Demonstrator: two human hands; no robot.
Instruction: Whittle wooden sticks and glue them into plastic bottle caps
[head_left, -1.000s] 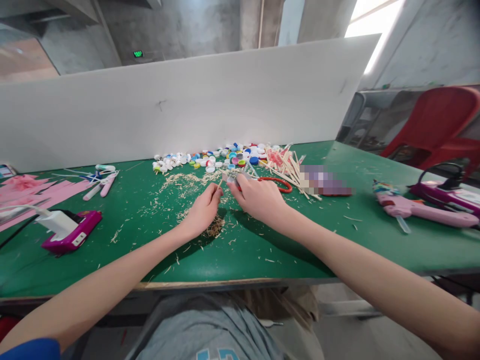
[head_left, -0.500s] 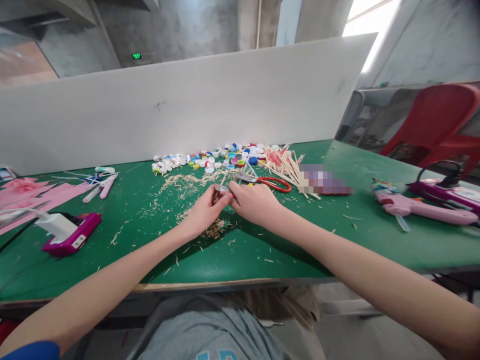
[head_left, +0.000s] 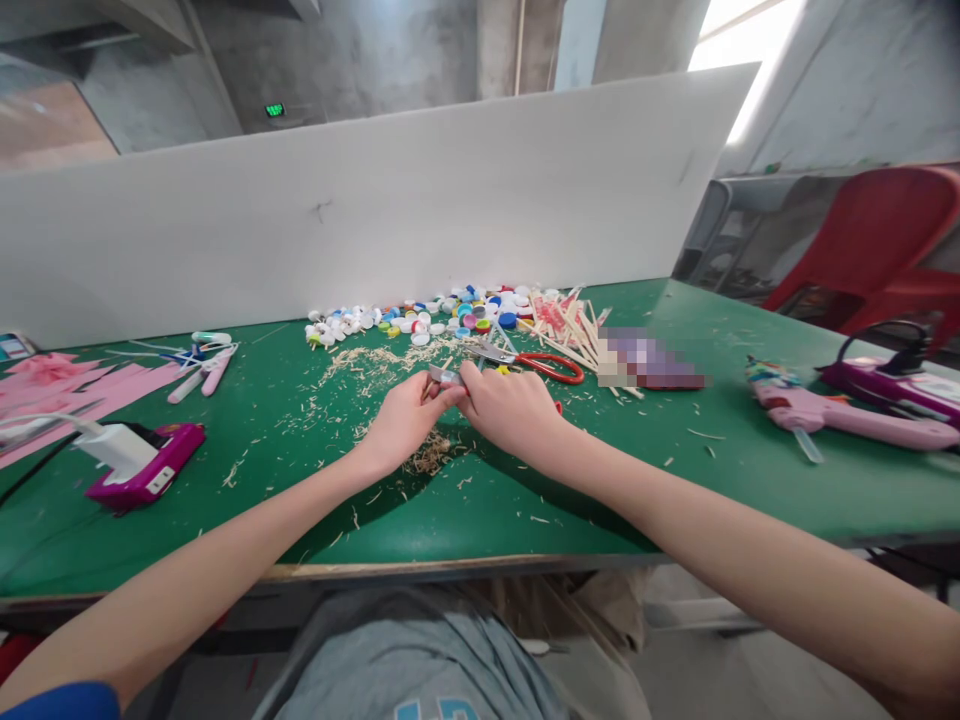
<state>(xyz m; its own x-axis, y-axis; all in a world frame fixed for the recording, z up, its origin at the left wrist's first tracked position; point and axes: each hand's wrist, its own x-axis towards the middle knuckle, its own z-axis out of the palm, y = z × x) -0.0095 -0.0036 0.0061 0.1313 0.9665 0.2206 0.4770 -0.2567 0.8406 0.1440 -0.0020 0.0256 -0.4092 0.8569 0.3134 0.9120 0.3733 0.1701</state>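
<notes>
My two hands meet above the middle of the green table (head_left: pixel 480 530). My right hand (head_left: pixel 517 405) is closed around a knife (head_left: pixel 447 376); its flat grey blade shows between the hands, and a bit of red peeks out by the wrist. My left hand (head_left: pixel 403 420) is pinched shut against the blade, its thumb reaching toward my right fingers. Whatever it grips is hidden. Below the hands lies a small heap of brown wood shavings (head_left: pixel 429 455). Just beyond them rest scissors (head_left: pixel 551 366) with red-orange handles.
Colourful bottle caps (head_left: pixel 420 322) line the white board (head_left: pixel 360 220). Wooden sticks (head_left: pixel 574 330) lie beside a blurred-out packet (head_left: pixel 652 362). To the right are a pink glue gun (head_left: pixel 847 415) and a purple power strip (head_left: pixel 892 385). Pink sheets (head_left: pixel 97 395) and another purple strip (head_left: pixel 146 470) lie left.
The blade between my hands shows more plainly now, and a red bit has appeared by my right wrist. My hands have shifted only slightly; the things on the table are unchanged.
</notes>
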